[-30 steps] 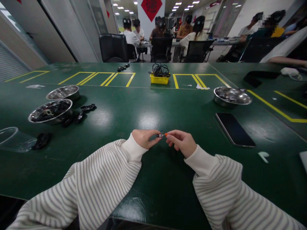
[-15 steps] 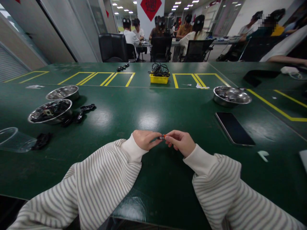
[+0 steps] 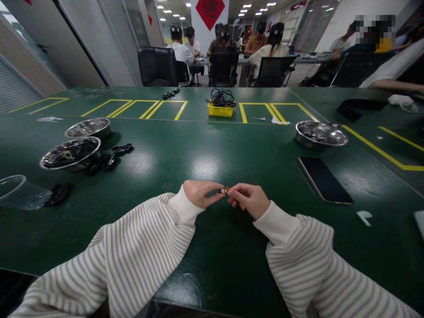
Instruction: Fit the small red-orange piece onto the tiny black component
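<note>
Between my two hands, just above the green table (image 3: 159,154), is a small part (image 3: 223,191) that looks dark and silvery with an orange-red end. My left hand (image 3: 202,193) pinches its dark left end between thumb and fingertips. The thumb and forefinger of my right hand (image 3: 249,197) are closed on the orange-red end. Fingertips cover much of the part, so its exact kind cannot be made out.
At left are two steel bowls (image 3: 70,168), black pieces (image 3: 122,149) and a clear plastic cup (image 3: 23,194) on its side. To the right lie a phone (image 3: 325,180), a white earbud (image 3: 365,217) and a steel bowl (image 3: 321,140). A yellow bin (image 3: 221,111) holds black cables.
Both hands keep their pinch on the small part, which has barely turned, showing slightly more of its silvery face. The whole view has shifted very slightly.
</note>
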The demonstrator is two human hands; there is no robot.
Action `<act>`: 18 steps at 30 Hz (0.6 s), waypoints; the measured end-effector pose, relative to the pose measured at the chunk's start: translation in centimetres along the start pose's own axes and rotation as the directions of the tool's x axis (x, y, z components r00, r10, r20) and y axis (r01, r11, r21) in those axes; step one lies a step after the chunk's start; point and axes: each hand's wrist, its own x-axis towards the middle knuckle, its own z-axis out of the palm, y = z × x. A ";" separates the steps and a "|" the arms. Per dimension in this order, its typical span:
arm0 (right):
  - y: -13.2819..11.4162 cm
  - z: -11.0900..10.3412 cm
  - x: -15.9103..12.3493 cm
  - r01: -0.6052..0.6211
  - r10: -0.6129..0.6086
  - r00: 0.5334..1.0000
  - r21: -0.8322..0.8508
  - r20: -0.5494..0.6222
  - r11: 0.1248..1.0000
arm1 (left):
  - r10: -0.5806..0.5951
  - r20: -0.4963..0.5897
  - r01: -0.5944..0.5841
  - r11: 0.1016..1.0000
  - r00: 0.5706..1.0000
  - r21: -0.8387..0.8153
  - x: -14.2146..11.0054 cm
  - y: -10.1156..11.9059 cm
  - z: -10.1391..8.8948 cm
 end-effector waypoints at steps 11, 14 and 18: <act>1.0 -0.7 -0.3 0.207 -0.196 0.978 -0.224 0.070 0.952 | -0.404 -0.217 0.454 0.844 0.889 0.287 -0.6 -8.2 -3.0; 1.0 -0.7 -0.3 0.220 -0.202 0.974 -0.210 0.106 0.953 | -0.405 -0.173 0.439 0.782 0.898 0.442 -1.9 -12.4 -4.7; 0.9 -0.7 -0.2 0.188 -0.186 0.982 -0.109 0.026 0.976 | -0.396 -0.049 0.349 0.737 0.917 0.579 -3.3 -15.3 -5.9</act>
